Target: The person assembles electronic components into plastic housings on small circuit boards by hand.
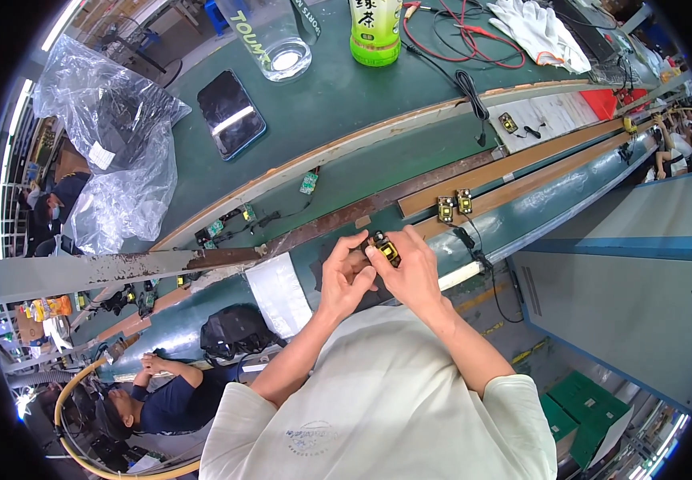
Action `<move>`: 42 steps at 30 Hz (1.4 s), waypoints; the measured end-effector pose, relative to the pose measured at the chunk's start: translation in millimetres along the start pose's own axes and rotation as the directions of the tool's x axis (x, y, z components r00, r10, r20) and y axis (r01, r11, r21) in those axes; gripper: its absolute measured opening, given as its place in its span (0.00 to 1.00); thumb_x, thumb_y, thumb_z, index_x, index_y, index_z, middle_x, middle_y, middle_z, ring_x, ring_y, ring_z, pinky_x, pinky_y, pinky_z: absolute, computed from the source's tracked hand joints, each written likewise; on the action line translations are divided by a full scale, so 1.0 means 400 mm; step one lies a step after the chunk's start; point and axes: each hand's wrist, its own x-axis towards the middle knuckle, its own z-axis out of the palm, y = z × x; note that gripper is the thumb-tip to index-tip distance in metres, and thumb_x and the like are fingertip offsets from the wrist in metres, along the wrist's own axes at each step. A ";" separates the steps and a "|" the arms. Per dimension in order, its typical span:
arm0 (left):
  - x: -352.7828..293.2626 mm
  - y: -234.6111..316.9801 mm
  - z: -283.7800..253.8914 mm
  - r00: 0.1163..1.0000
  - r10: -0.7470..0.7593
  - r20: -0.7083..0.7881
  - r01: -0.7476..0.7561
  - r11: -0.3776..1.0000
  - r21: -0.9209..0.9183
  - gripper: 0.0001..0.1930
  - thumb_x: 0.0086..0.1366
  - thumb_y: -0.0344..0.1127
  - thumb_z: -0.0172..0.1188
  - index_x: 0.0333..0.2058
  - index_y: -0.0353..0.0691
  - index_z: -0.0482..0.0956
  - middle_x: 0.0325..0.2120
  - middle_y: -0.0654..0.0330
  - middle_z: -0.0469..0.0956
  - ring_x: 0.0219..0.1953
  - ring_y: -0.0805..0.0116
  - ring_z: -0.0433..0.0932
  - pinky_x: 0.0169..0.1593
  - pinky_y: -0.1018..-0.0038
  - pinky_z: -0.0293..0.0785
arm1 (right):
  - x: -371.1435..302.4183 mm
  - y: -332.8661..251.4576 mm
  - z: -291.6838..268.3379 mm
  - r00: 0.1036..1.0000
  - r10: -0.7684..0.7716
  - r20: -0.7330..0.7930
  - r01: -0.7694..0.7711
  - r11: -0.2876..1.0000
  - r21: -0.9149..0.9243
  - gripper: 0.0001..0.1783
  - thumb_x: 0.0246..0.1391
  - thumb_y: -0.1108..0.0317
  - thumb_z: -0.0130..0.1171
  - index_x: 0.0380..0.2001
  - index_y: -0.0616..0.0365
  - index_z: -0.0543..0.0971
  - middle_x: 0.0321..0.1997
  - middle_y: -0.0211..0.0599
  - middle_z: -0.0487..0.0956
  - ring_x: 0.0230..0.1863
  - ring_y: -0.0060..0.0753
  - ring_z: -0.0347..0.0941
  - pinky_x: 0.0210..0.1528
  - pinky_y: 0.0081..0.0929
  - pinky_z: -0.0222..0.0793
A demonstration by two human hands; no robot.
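Observation:
A small circuit board (387, 251) with a yellow-wrapped transformer and black parts is held up in front of my shirt. My right hand (411, 268) grips it, thumb pressed on its near side and fingers curled behind. On its left side my left hand (344, 276) is closed, the index fingertip at the board's black edge; its other fingers are partly hidden. Just beyond my right hand, two similar boards, a left board (445, 210) and a right board (464, 201), rest on the wooden strip. A black cable (466, 237) hangs near them over the bench edge.
On the green bench (314, 96) lie a phone (231, 114), a clear plastic bag (122, 144), a green-labelled bottle (375, 36), red test leads (474, 56) and white gloves (539, 32). A black bag (235, 331) sits left, near a seated co-worker (171, 404). Green boxes (590, 416) stand lower right.

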 end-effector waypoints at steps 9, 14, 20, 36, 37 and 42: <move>0.065 -0.078 0.060 0.990 -0.009 -0.138 -0.017 0.981 -0.192 0.20 0.73 0.30 0.61 0.60 0.36 0.69 0.42 0.58 0.82 0.41 0.75 0.80 0.45 0.76 0.79 | -0.029 0.055 -0.032 0.992 -0.061 0.108 0.060 0.998 0.015 0.24 0.56 0.69 0.67 0.54 0.69 0.77 0.45 0.54 0.77 0.36 0.58 0.79 0.34 0.40 0.76; 0.086 -0.164 0.092 0.935 -0.350 0.049 0.348 0.888 -0.302 0.22 0.73 0.34 0.61 0.62 0.37 0.68 0.46 0.57 0.81 0.46 0.72 0.80 0.48 0.73 0.78 | -0.051 0.252 -0.016 0.900 0.303 0.314 -0.417 0.807 0.418 0.33 0.57 0.66 0.67 0.64 0.63 0.71 0.43 0.49 0.81 0.38 0.48 0.78 0.39 0.36 0.76; 0.181 -0.349 0.003 0.954 -0.294 -0.059 0.299 0.923 0.244 0.29 0.69 0.35 0.63 0.65 0.35 0.65 0.50 0.53 0.78 0.51 0.65 0.79 0.53 0.68 0.77 | 0.010 0.433 0.039 0.885 0.447 0.130 -0.403 0.875 -0.269 0.29 0.61 0.59 0.63 0.61 0.60 0.73 0.44 0.57 0.84 0.49 0.63 0.79 0.49 0.50 0.75; 0.758 -0.593 -0.691 0.950 0.239 -0.200 -0.084 0.815 0.574 0.25 0.68 0.51 0.57 0.56 0.40 0.79 0.59 0.47 0.77 0.63 0.43 0.73 0.66 0.55 0.68 | 0.191 0.439 -0.021 0.998 0.034 -0.046 -0.053 0.841 -0.538 0.11 0.55 0.61 0.65 0.31 0.59 0.82 0.37 0.49 0.81 0.42 0.55 0.80 0.42 0.50 0.77; 0.710 -0.614 -0.600 0.966 0.203 -0.163 -0.085 0.838 0.540 0.25 0.68 0.51 0.57 0.56 0.40 0.79 0.59 0.47 0.77 0.63 0.43 0.73 0.66 0.55 0.68 | 0.157 0.461 -0.007 0.994 0.095 0.053 -0.051 0.836 -0.546 0.11 0.55 0.62 0.65 0.30 0.58 0.81 0.36 0.47 0.80 0.41 0.55 0.80 0.41 0.51 0.77; 0.650 -0.338 -0.247 0.993 0.096 0.072 -0.072 -0.004 0.997 0.20 0.69 0.48 0.56 0.52 0.40 0.82 0.51 0.44 0.81 0.55 0.43 0.78 0.60 0.53 0.72 | -0.035 0.427 0.189 0.925 0.170 0.340 -0.030 0.924 -0.380 0.11 0.52 0.70 0.67 0.36 0.56 0.76 0.34 0.44 0.78 0.42 0.56 0.79 0.40 0.51 0.76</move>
